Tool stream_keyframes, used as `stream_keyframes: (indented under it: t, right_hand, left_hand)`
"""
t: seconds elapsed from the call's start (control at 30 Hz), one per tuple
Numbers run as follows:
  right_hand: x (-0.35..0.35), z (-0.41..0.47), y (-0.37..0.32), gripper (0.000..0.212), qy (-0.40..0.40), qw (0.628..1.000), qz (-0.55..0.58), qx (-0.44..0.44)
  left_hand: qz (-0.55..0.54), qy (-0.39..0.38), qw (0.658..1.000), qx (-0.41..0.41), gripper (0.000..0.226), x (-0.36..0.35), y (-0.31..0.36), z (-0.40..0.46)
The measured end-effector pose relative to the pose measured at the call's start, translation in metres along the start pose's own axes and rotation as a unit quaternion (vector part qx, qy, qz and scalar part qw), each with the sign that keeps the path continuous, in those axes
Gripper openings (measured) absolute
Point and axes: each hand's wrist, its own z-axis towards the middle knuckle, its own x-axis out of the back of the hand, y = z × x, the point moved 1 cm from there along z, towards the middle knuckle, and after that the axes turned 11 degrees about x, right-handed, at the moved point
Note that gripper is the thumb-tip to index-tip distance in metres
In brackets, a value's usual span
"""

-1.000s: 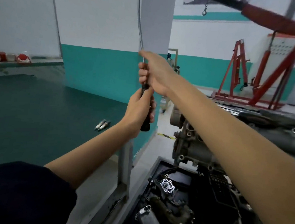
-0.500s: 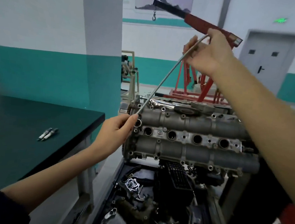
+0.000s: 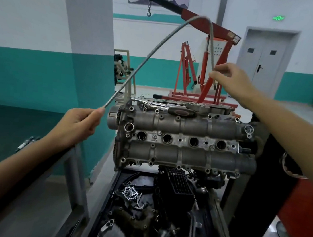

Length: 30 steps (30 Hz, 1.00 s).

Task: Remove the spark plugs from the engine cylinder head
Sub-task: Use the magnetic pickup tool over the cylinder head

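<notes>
While my left hand pinches one end of the flexible metal shaft between thumb and curled fingers at nine o'clock of the cylinder head, my right hand pinches the other end at one o'clock above it. Bent into an arch, the shaft hangs clear of the head. Four plug wells sit in a row along its middle. Two spark plugs lie on the green bench at nine o'clock, well apart.

Silver-grey, spiral-ribbed flexible shaft arcs overhead. The cylinder head is dull, grimy grey metal with dark round wells. Red engine hoist with a black boom behind; walls white over teal; dark green bench.
</notes>
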Motion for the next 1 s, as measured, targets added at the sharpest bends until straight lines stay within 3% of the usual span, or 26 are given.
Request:
stream_keyframes:
  t: [0.07, 0.13, 0.23, 0.5, 0.9, 1.0]
  right_hand:
    - [-0.006, 0.002, 0.003, 0.036, 0.028, 0.999, -0.018, 0.003]
    - [-0.014, 0.001, 0.005, 0.04, -0.011, 0.999, -0.036, 0.001]
    - [-0.03, -0.007, 0.006, 0.055, -0.035, 0.998, 0.056, -0.022]
    - [-0.058, -0.022, -0.005, 0.053, 0.001, 0.988, 0.151, -0.018]
    - [-0.088, -0.051, -0.007, 0.058, 0.001, 0.926, 0.369, -0.079]
    - [-0.092, -0.054, -0.007, 0.061, 0.005, 0.916, 0.391, -0.084]
  left_hand:
    - [0.011, -0.017, 1.0, 0.004, 0.043, 0.004, -0.001, -0.005]
    - [0.02, -0.026, 0.999, 0.003, 0.042, 0.007, -0.006, -0.009]
    - [0.029, -0.024, 0.999, -0.006, 0.043, 0.006, -0.012, -0.01]
    - [0.034, -0.013, 0.999, 0.001, 0.055, 0.0, -0.037, -0.004]
    - [0.072, -0.022, 0.996, -0.049, 0.062, -0.027, -0.049, -0.001]
    - [0.092, -0.016, 0.994, -0.06, 0.055, -0.035, -0.048, 0.0]
